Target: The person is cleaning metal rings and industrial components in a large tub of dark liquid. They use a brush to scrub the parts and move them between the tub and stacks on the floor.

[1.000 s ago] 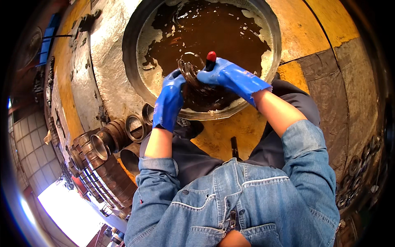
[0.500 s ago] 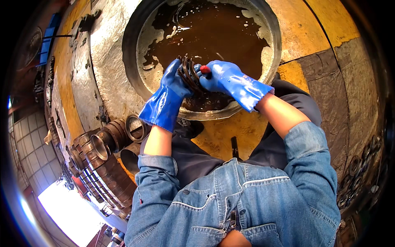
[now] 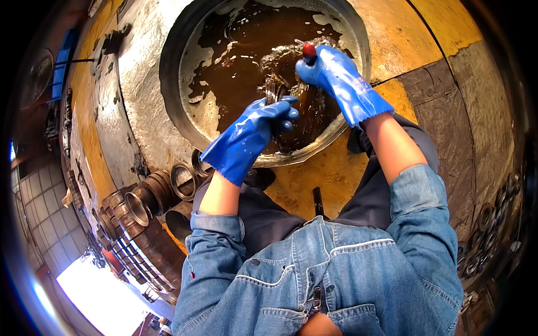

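Both my hands wear blue rubber gloves, over a round, dark-rimmed tub [image 3: 172,92] of brown, foamy liquid [image 3: 241,61]. My left hand [image 3: 260,120] is closed around a dark, ribbed metal ring part [image 3: 273,88], low at the liquid near the tub's front. Fingers and splashing hide much of this part. To its right and a little farther off, my right hand [image 3: 328,68] is closed on a tool with a red handle end [image 3: 309,51]. The tool's working end is blurred or hidden by the glove and splashes, so its kind is unclear.
Rusty, ring-shaped metal parts [image 3: 154,187] are stacked left of my left leg. More dark rings [image 3: 485,224] lie at the far right. Yellow and grey floor plates [image 3: 403,33] surround the tub, and my legs [image 3: 370,196] flank its front.
My right hand has moved away and to the right with the red-handled tool. My left hand has turned and lowered the ring part toward the liquid, which now splashes.
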`<state>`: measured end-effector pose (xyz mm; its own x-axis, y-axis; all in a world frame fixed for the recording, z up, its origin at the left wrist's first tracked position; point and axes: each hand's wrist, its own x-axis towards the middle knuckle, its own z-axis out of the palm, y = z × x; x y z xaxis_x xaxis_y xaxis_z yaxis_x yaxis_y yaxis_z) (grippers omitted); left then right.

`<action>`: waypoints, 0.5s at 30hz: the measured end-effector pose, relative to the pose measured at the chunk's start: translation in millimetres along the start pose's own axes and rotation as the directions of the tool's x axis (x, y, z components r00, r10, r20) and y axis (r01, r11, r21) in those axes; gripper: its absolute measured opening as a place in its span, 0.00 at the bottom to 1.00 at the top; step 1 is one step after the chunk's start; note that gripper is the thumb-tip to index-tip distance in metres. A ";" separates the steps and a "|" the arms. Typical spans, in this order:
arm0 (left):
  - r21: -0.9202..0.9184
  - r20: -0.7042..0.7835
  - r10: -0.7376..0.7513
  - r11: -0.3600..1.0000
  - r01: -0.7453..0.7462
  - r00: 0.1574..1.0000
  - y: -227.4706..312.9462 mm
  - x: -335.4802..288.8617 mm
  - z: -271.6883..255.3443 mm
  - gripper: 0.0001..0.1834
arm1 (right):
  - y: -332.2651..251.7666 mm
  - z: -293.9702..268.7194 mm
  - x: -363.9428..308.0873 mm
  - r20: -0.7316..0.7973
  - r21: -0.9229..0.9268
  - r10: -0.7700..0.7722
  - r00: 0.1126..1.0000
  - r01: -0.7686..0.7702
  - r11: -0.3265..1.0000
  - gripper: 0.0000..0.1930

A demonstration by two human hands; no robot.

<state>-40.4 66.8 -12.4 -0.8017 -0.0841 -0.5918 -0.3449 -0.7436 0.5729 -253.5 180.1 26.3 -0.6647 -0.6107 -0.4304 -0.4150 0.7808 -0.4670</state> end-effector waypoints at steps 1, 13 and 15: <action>0.081 -0.017 -0.044 0.996 0.046 0.999 4.3 -6.5 6.9 0.24 | 3.2 0.8 2.8 -0.024 0.059 -0.012 1.000 0.014 0.998 0.19; 0.775 -0.001 0.460 0.562 -0.289 0.888 -6.3 -22.1 -58.9 0.15 | -32.4 23.1 -7.7 0.241 0.523 -0.391 0.888 0.221 0.823 0.23; 0.818 -0.008 0.457 0.515 -0.257 0.889 -0.8 -34.7 -41.9 0.15 | -48.0 32.8 -16.4 0.309 0.451 -0.364 0.879 0.201 0.869 0.23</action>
<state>8.2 42.5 -16.1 -0.8666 -0.4202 -0.2693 -0.3709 0.1813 0.9108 -202.3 148.4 30.4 -0.2410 -0.8615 -0.4470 -0.2142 0.4964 -0.8412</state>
